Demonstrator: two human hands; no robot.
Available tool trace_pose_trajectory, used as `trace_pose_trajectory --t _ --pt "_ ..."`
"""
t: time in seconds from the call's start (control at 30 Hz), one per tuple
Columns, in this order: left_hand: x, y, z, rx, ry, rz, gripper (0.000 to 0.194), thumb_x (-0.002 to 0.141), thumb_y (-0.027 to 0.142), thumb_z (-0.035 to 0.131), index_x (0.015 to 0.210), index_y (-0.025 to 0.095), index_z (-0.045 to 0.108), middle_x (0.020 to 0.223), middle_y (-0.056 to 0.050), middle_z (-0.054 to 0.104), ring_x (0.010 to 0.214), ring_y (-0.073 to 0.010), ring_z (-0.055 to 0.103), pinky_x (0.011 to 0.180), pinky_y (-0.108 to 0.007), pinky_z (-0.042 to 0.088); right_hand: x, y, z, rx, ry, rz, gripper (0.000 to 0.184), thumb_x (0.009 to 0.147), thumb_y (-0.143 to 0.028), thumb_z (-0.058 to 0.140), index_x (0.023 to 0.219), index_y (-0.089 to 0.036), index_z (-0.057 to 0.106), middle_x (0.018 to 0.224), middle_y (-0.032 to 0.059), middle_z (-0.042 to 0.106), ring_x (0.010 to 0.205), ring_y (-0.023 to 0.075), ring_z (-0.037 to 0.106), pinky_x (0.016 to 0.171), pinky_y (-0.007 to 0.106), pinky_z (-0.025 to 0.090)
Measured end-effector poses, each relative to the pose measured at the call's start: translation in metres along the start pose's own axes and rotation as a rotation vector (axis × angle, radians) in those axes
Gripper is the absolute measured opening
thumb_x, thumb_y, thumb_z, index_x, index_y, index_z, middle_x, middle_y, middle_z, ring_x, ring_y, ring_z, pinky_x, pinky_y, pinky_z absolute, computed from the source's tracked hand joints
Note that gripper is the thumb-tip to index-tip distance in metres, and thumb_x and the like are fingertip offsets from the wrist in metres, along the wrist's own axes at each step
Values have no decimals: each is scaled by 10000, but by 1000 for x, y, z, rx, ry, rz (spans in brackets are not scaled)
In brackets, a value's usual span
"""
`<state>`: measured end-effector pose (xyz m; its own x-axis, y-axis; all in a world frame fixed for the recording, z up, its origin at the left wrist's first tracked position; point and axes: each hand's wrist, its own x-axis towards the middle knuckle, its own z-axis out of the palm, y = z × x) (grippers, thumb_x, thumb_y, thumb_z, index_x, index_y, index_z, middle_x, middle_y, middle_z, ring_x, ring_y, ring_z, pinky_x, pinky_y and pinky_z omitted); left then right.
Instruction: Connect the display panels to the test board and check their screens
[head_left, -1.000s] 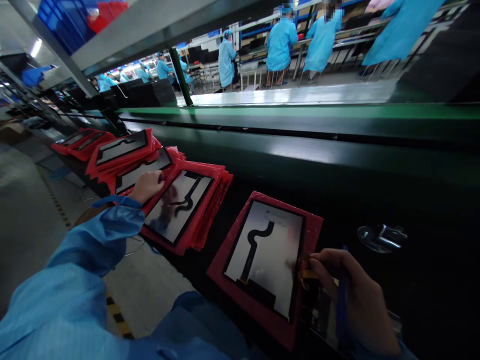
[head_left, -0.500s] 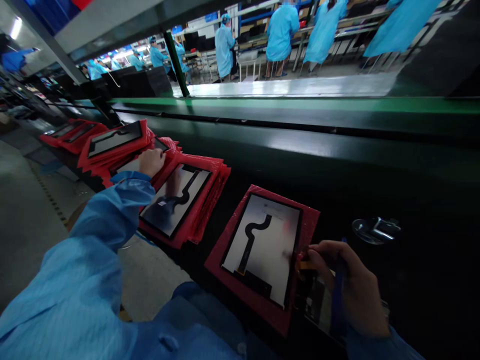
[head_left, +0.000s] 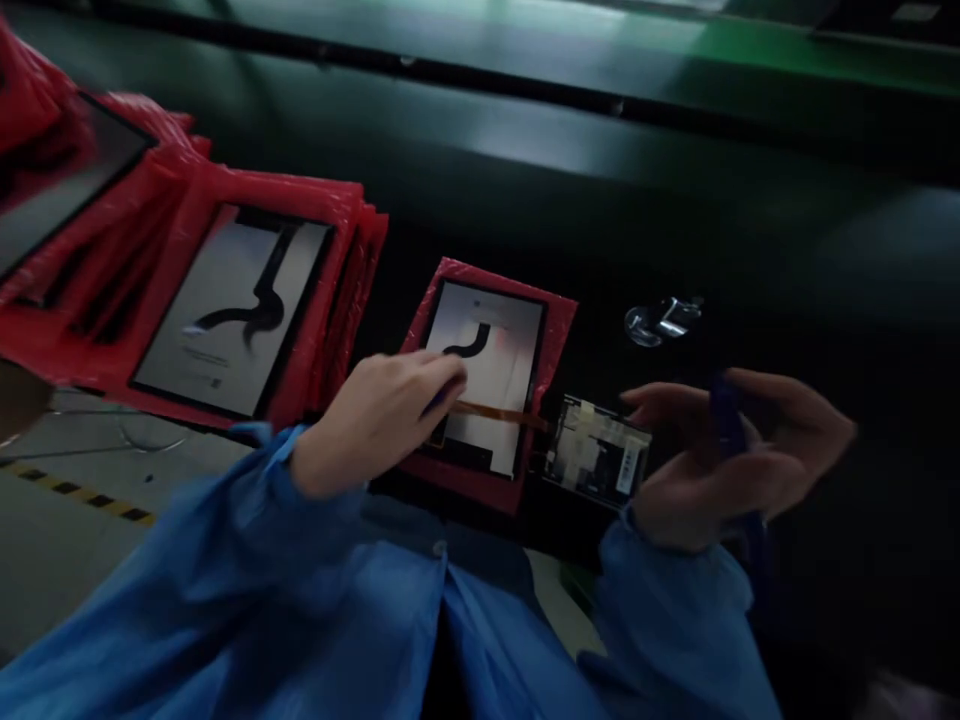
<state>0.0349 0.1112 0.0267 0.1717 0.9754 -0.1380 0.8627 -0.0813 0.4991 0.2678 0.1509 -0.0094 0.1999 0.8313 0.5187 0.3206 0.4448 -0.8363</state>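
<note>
A display panel (head_left: 495, 350) with a black curved flex cable (head_left: 474, 346) lies on a red bubble-wrap sleeve (head_left: 553, 330). Over its lower left part is my left hand (head_left: 379, 420), thumb and fingers pinched at the left end of an orange ribbon cable (head_left: 499, 412). That ribbon crosses the panel to a small circuit board module (head_left: 596, 450) with a barcode label, just right of the sleeve. My right hand (head_left: 739, 455) is beside the module, with a dark blue pen-like tool (head_left: 727, 415) held between curled fingers; thumb and forefinger are apart. Motion blurs both hands.
To the left, another panel (head_left: 232, 310) rests on a stack of red sleeves (head_left: 345, 290), with more stacked sleeves (head_left: 150, 190) beyond. A shiny clear-looking object (head_left: 662, 321) lies on the dark bench behind the module. A long dark rail (head_left: 450, 68) runs along the back.
My left hand has come from the left stacks to the middle panel. The ribbon now stretches left across that panel; my right hand has let it go. The view has tilted down.
</note>
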Motion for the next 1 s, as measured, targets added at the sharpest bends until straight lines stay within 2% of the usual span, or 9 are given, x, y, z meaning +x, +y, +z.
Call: trace_pose_trajectory --t 0.07,0.13,0.2,0.27,0.37,0.47,0.6,0.87,1.0 --pt "38 -2 11 55 73 20 245 989 253 451 1050 186 679 1099 -83 711 947 -243 691 794 -334 498 -16 -12 -1 7 -129 63 351 933 -607 531 1027 -275 601 769 11 630 581 172 598 524 310 451" --pt "69 -11 24 74 130 -1 265 985 241 465 1145 156 658 1159 -112 673 981 -250 680 808 -342 505 -34 -17 3 1 -388 178 239 926 -495 596 899 -258 614 707 -1 617 542 146 545 502 281 416" --pt "88 -23 36 80 158 -40 293 971 226 496 1225 143 618 1235 -132 629 1024 -251 671 837 -343 509 -49 -15 14 12 -622 313 265 939 -427 584 761 -230 580 618 -21 560 500 119 488 476 257 372" --pt "96 -35 46 77 157 -64 303 957 223 532 1240 131 592 1276 -144 597 1062 -263 663 871 -352 508 -59 -7 30 42 -733 426 285 944 -417 565 738 -224 522 569 -44 509 480 106 450 474 247 353" --pt "99 -47 54 30 157 -61 277 960 291 564 1181 127 586 1258 -146 588 1089 -294 657 922 -387 497 -69 7 51 35 -767 495 260 891 -401 635 788 -231 468 607 -54 541 509 104 466 518 247 377" --pt "97 -51 55 -43 156 -26 291 981 384 533 1135 143 583 1233 -142 581 1138 -324 638 959 -412 483 -75 16 61 -4 -718 445 326 877 -381 645 701 -234 413 573 -61 483 503 97 429 519 245 368" --pt "94 -50 54 -118 113 -21 296 999 410 489 1055 148 617 1190 -126 571 1171 -346 613 993 -448 457 -80 16 62 -66 -641 350 388 900 -323 541 612 -237 296 520 -71 316 462 85 313 459 234 289" --pt "93 -51 54 -133 116 -22 280 993 377 492 985 149 654 1114 -81 596 1133 -330 620 996 -452 455 -80 11 65 -201 -699 211 342 860 -225 508 604 -228 282 521 -72 294 457 77 299 472 232 277" --pt "93 -46 48 -94 76 -59 203 987 283 507 1047 146 645 1151 -74 598 1086 -291 648 986 -421 470 -82 14 63 -168 -625 243 349 868 -223 530 605 -228 300 514 -78 307 447 73 313 465 222 290"
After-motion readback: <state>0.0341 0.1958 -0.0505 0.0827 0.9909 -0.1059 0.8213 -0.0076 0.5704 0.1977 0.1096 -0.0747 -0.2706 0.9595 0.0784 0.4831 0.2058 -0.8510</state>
